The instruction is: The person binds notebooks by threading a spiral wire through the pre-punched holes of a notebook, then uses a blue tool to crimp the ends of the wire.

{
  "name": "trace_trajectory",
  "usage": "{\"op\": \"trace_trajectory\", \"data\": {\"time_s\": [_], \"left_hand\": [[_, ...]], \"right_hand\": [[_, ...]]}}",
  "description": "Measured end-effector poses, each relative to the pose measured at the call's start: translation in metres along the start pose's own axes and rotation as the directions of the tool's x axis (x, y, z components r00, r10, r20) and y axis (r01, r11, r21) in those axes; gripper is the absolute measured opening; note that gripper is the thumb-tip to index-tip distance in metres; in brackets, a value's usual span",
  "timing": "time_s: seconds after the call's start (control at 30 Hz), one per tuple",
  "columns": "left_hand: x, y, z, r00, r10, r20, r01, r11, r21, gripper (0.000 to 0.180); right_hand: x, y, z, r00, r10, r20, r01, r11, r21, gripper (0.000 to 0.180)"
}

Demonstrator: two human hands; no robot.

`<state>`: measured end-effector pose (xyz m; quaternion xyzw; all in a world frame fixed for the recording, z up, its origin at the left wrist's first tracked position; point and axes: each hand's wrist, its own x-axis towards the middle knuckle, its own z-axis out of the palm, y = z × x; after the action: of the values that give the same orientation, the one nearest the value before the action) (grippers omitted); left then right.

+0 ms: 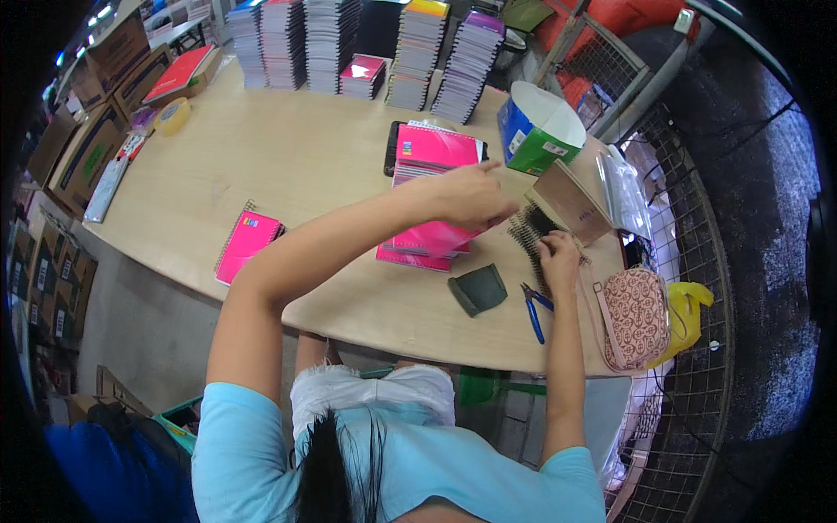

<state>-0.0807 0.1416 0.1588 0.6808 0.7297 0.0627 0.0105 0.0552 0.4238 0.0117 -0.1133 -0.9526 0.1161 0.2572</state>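
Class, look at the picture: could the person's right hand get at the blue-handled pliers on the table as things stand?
Probably yes: the pliers lie uncovered just below the right hand, nothing between them, though that hand is busy with the black spiral binding.

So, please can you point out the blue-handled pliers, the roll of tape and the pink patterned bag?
blue-handled pliers (533,307): head view, on the handles.
roll of tape (172,116): head view, on its yellowish ring.
pink patterned bag (636,317): head view, on its front panel.

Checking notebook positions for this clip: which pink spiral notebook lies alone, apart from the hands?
The single pink spiral notebook near the table's left front edge. The other pink ones form a stack under the left hand.
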Motion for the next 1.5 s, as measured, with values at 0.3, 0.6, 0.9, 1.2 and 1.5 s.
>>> {"op": "trace_trajectory", "data": {"time_s": [0.3, 0.6, 0.9, 1.2, 1.5], "left_hand": [[-0.167, 0.096, 0.108, 0.202, -0.749, -0.631, 0.217, 0.663, -0.716, 0.065], [-0.154, 0.122, 0.164, 0.205, -0.776, -0.596, 0.225, 0.630, -0.743, 0.023], [-0.154, 0.115, 0.171, 0.226, -0.800, -0.555, 0.134, 0.590, -0.796, 0.017], [-0.154, 0.114, 0.170, 0.237, -0.820, -0.520, 0.127, 0.557, -0.821, 0.015], [-0.155, 0.114, 0.166, 0.262, -0.814, -0.518, 0.135, 0.563, -0.815, 0.015]], "right_hand": [[-0.011, -0.090, -0.076, 0.983, -0.134, 0.130, 0.091, 0.953, 0.290, 0.028], [-0.088, -0.179, -0.049, 0.935, -0.183, 0.304, -0.070, 0.745, 0.664, 0.023], [-0.086, -0.171, -0.038, 0.958, -0.228, 0.172, 0.070, 0.771, 0.633, 0.019], [-0.092, -0.168, -0.035, 0.939, -0.261, 0.224, -0.022, 0.604, 0.797, 0.021], [-0.087, -0.163, -0.037, 0.895, -0.353, 0.271, -0.015, 0.585, 0.811, 0.022]]}}
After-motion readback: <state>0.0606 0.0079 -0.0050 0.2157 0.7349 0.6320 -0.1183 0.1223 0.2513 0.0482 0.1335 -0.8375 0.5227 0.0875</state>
